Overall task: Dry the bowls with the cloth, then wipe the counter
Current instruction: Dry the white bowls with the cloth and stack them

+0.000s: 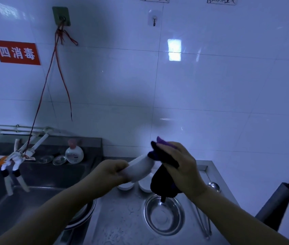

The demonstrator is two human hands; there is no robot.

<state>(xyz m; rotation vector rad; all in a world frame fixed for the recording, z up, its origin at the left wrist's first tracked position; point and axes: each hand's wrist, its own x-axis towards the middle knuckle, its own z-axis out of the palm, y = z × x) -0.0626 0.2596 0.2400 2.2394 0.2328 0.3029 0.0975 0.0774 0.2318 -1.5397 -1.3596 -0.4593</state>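
White bowl tilted midair, dark purple cloth bunched against it

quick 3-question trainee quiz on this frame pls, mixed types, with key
1. True or false: the left hand holds the white bowl above the counter.
2. What does the right hand hold against the bowl? A sponge, B dark cloth, C ladle
3. Fill in: the metal bowl on the counter sits right side ____.

Key: 1 true; 2 B; 3 up
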